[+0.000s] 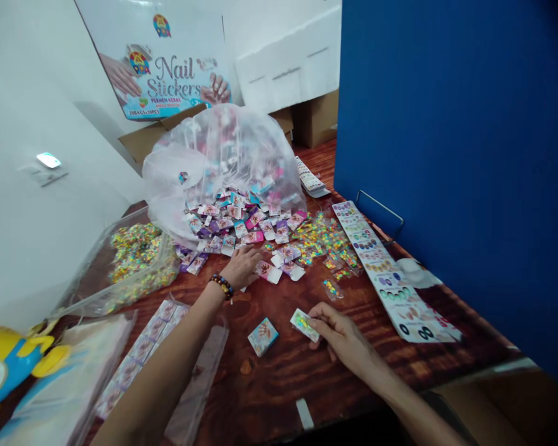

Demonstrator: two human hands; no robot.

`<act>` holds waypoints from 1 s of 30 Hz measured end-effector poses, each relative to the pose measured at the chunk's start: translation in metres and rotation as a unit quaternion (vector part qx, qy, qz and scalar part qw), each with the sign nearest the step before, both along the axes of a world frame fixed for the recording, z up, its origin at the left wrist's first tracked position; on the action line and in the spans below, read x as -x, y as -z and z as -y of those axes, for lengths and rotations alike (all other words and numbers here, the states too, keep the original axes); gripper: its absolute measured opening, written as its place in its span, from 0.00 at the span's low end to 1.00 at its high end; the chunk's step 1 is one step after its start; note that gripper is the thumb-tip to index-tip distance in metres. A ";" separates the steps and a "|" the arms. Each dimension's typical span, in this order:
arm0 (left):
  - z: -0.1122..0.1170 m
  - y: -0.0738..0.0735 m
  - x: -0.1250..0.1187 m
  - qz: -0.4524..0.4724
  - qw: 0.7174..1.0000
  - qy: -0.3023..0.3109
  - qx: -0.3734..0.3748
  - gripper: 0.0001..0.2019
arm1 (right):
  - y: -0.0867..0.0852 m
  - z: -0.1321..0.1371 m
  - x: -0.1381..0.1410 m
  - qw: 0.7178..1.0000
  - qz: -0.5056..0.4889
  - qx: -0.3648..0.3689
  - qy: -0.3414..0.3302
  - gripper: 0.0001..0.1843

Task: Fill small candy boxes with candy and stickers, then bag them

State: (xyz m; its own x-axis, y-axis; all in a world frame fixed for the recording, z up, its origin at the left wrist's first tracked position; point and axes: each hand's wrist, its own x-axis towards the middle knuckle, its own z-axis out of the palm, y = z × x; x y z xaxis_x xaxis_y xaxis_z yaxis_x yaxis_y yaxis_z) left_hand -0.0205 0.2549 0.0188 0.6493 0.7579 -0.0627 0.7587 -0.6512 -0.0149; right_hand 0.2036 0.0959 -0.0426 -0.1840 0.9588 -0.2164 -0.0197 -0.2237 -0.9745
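Note:
My left hand, with a beaded bracelet on the wrist, reaches to the front edge of a heap of small printed boxes. Its fingers are extended over the boxes, with the tips partly hidden. Between the thumb and fingers of my right hand is a small packet of yellow-green candies, which lies against a white card-like piece. One small blue and white box rests on the table between my hands. Flattened, open-ended boxes lie just right of my left hand.
A big translucent bag spills the boxes. Loose candy packets lie to its right, beside a long sticker sheet. At left stand a clear bin of candy packets and a row of boxes. A blue panel borders the right.

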 end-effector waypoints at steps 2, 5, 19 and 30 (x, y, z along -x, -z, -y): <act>0.013 -0.008 0.004 0.007 1.000 -0.003 -0.007 0.17 | 0.000 0.000 -0.001 1.000 -0.005 0.005 0.018 0.16; 0.047 -0.017 0.011 0.056 0.998 -0.011 -0.016 0.18 | -0.007 -0.002 -0.003 0.999 -0.029 0.000 0.042 0.17; 0.190 -0.009 0.004 0.253 0.960 -0.122 -0.007 0.15 | -0.053 -0.001 0.015 0.991 0.062 -0.110 -0.038 0.10; 0.195 -0.024 0.003 0.117 0.991 -0.064 -0.021 0.18 | -0.057 -0.015 0.007 0.964 0.151 -0.114 -0.187 0.07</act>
State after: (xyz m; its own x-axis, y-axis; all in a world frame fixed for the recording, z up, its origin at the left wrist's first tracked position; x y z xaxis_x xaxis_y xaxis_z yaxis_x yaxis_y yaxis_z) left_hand -0.0235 0.0602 0.0433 0.5412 0.8335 0.1115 0.8207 -0.5524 0.1458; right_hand 0.1969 0.1112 0.0143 -0.4875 0.8666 -0.1062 0.3129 0.0598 -0.9479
